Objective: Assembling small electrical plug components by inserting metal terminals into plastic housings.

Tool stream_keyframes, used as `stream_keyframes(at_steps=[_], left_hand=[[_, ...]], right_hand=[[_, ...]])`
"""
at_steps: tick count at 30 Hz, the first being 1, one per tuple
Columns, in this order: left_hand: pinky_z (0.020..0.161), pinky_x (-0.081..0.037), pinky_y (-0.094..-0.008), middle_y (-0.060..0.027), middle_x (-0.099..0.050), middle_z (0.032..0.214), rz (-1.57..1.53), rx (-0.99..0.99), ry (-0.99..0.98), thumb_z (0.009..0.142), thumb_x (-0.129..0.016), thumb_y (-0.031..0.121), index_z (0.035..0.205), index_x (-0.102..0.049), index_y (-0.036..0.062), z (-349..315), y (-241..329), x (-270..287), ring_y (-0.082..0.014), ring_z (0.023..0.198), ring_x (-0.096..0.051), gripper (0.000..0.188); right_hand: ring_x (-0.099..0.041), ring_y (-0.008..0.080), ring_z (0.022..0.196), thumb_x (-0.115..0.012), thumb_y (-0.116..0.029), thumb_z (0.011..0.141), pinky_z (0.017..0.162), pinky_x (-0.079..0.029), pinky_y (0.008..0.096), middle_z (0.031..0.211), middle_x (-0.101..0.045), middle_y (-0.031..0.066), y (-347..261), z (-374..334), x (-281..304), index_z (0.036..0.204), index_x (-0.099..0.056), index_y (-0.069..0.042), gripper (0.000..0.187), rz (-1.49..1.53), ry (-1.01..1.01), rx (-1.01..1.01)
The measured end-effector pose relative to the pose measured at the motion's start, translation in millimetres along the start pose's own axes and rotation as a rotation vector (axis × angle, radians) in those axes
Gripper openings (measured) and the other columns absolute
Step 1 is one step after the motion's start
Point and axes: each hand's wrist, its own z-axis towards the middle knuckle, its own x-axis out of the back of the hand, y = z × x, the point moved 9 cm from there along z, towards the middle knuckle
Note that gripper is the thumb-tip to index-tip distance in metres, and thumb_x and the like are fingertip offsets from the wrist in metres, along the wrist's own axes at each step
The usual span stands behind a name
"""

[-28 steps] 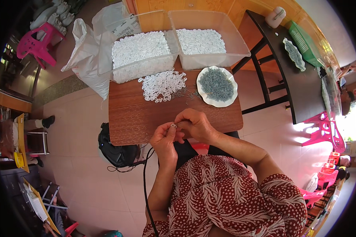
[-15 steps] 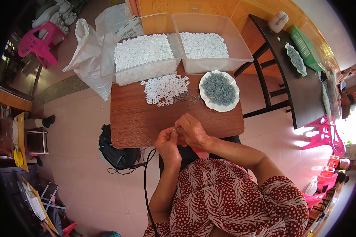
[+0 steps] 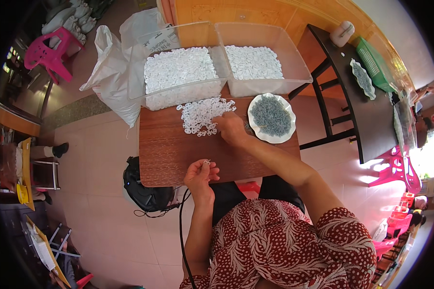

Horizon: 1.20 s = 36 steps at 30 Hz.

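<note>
My left hand [image 3: 200,179] is over the table's near edge, thumb and forefinger pinched on a small white plastic piece [image 3: 207,162] that is mostly covered by the fingertips. Its other fingers are loosely curled. Reaching forward, my right hand [image 3: 232,129] has its bent fingertips at the right edge of a loose pile of small white plastic pieces with holes [image 3: 197,115]. What those fingertips hold, if anything, is hidden. To the right of this hand stands a scalloped white plate [image 3: 275,140] heaped with small grey nail-like pins [image 3: 272,115].
Two clear plastic bins [image 3: 188,89] [image 3: 270,86] full of white pieces stand at the back of the brown table [image 3: 164,149]. A white sack [image 3: 112,77] leans at the left. A black bag [image 3: 149,188] is on the floor, and a dark side table [image 3: 366,120] stands right.
My right hand has left my left hand and moved forward to the white pile. My left hand has stayed near the table edge, shifted slightly left. The whole view has tilted a little.
</note>
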Motion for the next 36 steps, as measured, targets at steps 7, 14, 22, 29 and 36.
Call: stream_keyframes(at_steps=[7, 14, 22, 29, 36], left_hand=[[0.047, -0.048, -0.0241, -0.011, -0.065, 0.08, -0.018, 0.02, 0.02, 0.087, -0.059, 0.008, 0.091, -0.059, -0.0007, 1.8, -2.0, 5.7, -0.0158, 0.059, -0.062, 0.009], [0.048, -0.048, -0.0237, -0.0113, -0.065, 0.078, -0.027, -0.004, 0.016, 0.087, -0.058, 0.007, 0.091, -0.058, -0.0006, 7.4, 4.4, 1.8, -0.0156, 0.06, -0.062, 0.008], [0.047, -0.043, -0.0213, -0.0075, -0.064, 0.077, -0.009, -0.044, -0.014, 0.085, -0.062, 0.006, 0.09, -0.061, -0.0004, 10.9, 8.9, -2.5, -0.0123, 0.057, -0.058, 0.009], [0.046, -0.043, -0.0223, -0.0074, -0.063, 0.075, -0.034, -0.005, -0.031, 0.085, -0.062, 0.006, 0.091, -0.061, -0.0004, 11.1, 3.4, -14.6, -0.0125, 0.056, -0.057, 0.009], [0.046, -0.043, -0.0225, -0.0077, -0.063, 0.076, -0.039, -0.017, 0.009, 0.085, -0.061, 0.005, 0.09, -0.06, 0.0002, 12.1, 3.9, -7.1, -0.0127, 0.056, -0.057, 0.007]], right_hand=[[-0.053, 0.0338, 0.086, -0.061, -0.006, 0.07, 0.071, -0.046, 0.0433, 0.084, -0.055, 0.0153, -5.1, 14.0, -36.7, 0.081, -0.06, -0.008, 0.011, -0.172, -0.222, 0.074], [-0.054, 0.0346, 0.088, -0.064, -0.003, 0.064, 0.071, -0.047, 0.0431, 0.086, -0.057, 0.0178, -4.1, 20.9, -43.1, 0.08, -0.059, -0.005, 0.017, -0.138, -0.188, 0.092], [-0.056, 0.0332, 0.082, -0.064, -0.007, 0.069, 0.07, -0.046, 0.0435, 0.079, -0.058, 0.0133, 9.2, 20.2, -12.2, 0.084, -0.061, -0.009, 0.016, 0.227, -0.18, -0.107], [-0.056, 0.0329, 0.082, -0.061, -0.003, 0.074, 0.068, -0.045, 0.0431, 0.082, -0.059, 0.0138, 1.8, 5.5, -9.8, 0.085, -0.059, -0.007, 0.012, 0.054, -0.033, 0.022], [-0.055, 0.0375, 0.085, -0.056, 0.001, 0.073, 0.074, -0.045, 0.0456, 0.083, -0.059, 0.0181, 7.1, 3.2, -17.9, 0.089, -0.053, -0.003, 0.017, 0.126, -0.071, -0.057]])
